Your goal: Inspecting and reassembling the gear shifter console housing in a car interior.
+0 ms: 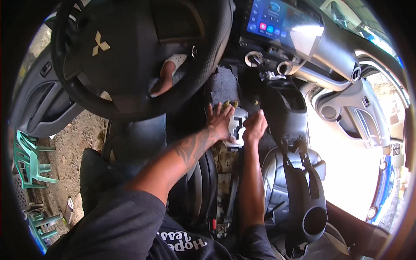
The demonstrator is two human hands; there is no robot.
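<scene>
A silver-grey gear shifter gate [237, 130] with a dark stepped slot sits in the middle of the opened-up tunnel between the seats. My left hand [220, 121] lies on its left side, with the fingers spread toward the front. On the other side of the gate, my right hand [255, 127] is closed like a fist. Whatever its fingers may hold is hidden. Ahead of the left fingertips are small brass-coloured parts [229, 104] and a grey padded cover [224, 84]. Bare metal floor [223, 167] shows behind the gate.
A detached black centre console [305, 197] with a round cup hole leans over the passenger seat [274, 167]. The steering wheel [112, 56] fills the upper left, below and beside a lit touchscreen [279, 26]. The passenger door [353, 110] stands wide. Green plastic chairs [30, 160] are outside left.
</scene>
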